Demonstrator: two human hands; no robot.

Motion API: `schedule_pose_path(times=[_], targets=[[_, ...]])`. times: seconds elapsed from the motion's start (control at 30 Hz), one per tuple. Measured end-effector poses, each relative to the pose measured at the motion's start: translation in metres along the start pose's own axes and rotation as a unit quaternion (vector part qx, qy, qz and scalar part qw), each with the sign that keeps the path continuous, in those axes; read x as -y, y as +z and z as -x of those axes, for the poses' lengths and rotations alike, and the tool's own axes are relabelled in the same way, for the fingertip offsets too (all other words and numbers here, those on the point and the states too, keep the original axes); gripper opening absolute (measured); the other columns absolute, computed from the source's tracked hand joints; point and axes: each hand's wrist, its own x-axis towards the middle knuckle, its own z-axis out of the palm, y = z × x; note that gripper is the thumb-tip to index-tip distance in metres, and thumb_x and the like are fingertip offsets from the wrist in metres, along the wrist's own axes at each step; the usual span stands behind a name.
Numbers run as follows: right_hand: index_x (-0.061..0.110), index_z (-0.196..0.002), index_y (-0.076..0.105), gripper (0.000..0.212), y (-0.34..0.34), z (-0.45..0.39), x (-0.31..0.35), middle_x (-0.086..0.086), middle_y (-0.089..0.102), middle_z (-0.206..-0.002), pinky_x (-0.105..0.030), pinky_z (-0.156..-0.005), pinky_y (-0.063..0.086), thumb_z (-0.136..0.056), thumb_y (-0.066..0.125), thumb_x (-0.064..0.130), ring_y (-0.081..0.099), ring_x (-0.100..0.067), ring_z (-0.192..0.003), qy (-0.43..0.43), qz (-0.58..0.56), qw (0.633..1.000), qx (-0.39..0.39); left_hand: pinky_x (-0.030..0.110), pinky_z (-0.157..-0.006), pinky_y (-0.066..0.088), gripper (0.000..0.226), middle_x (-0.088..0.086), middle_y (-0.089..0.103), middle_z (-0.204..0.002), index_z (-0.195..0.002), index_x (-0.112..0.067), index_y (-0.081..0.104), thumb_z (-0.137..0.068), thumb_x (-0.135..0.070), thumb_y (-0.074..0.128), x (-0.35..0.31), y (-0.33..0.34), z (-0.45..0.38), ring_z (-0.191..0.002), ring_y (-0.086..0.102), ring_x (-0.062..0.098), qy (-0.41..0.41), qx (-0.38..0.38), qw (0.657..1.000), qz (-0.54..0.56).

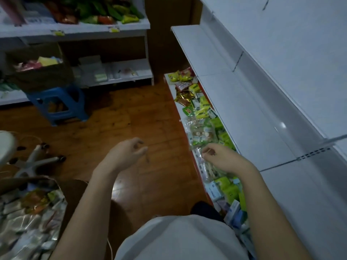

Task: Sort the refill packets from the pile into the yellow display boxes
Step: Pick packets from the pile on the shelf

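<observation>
White shelf unit (244,102) at right w/ mixed packets (202,109) strewn along its bottom shelf, further packet pile (28,212) on floor lower left; right hand (217,156) pinches clear packet (204,166) on that shelf, left hand (127,152) loosely curled over floor, holding nothing.

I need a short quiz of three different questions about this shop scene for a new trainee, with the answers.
1. True or false: the left hand rests on the blue stool.
2. Which hand touches the clear packet on the bottom shelf?
A. left
B. right
C. both
3. Fill in: the floor is made of ____.

Key: 1 false, it hangs over the floor; 2 B, the right hand; 3 wood.
</observation>
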Motion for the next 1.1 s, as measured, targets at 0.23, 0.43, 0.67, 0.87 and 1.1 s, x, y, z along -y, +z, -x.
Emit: schedule_pose_path(times=[0.23,0.43,0.67,0.87,1.1], targets=[[0.024,-0.114,0.061,0.020,-0.052,-0.112,0.022,0.003,0.062,-0.102,-0.037,-0.082,0.053,-0.099,0.056,0.037,0.062,-0.017,-0.093,0.018,0.019,0.999,0.022,0.033,-0.083,0.050,0.045,-0.002,0.058,-0.125,-0.134,-0.029,0.053,-0.097,-0.054,0.050,0.020,-0.040,-0.094,-0.103,0.056,0.016,-0.058,0.010,0.998,0.033],[0.024,-0.118,0.060,0.024,-0.115,-0.234,0.074,0.003,0.061,-0.107,-0.040,-0.087,0.054,-0.100,0.054,0.039,0.062,-0.017,-0.094,-0.041,0.028,0.998,0.040,0.033,-0.087,0.050,0.046,-0.001,0.057,-0.129,-0.138,-0.027,0.050,-0.098,-0.050,0.050,0.007,-0.105,-0.176,-0.109,0.057,0.017,-0.093,-0.020,0.995,0.034],[0.023,-0.127,0.056,0.033,-0.167,-0.342,0.141,0.004,0.057,-0.115,-0.031,-0.082,0.048,-0.101,0.053,0.041,0.059,-0.015,-0.097,-0.076,0.061,0.991,0.088,0.030,-0.085,0.047,0.044,-0.003,0.057,-0.128,-0.138,-0.028,0.049,-0.099,-0.048,0.051,0.003,-0.163,-0.265,-0.107,0.055,0.015,-0.101,-0.005,0.994,0.044],[0.023,-0.131,0.056,0.037,-0.194,-0.438,0.189,0.003,0.059,-0.123,-0.033,-0.088,0.050,-0.101,0.053,0.043,0.058,-0.016,-0.107,-0.065,0.054,0.994,0.066,0.032,-0.085,0.052,0.045,-0.003,0.060,-0.125,-0.138,-0.029,0.050,-0.098,-0.048,0.052,0.031,-0.217,-0.375,-0.104,0.059,0.016,-0.102,-0.035,0.993,0.051],[0.026,-0.130,0.056,0.036,-0.210,-0.541,0.253,0.001,0.059,-0.127,-0.033,-0.089,0.049,-0.100,0.053,0.045,0.057,-0.017,-0.112,-0.011,0.045,0.996,0.076,0.035,-0.094,0.050,0.048,-0.001,0.053,-0.139,-0.145,-0.029,0.042,-0.100,-0.046,0.050,0.061,-0.280,-0.509,-0.121,0.054,0.021,-0.069,0.037,0.995,0.059]])
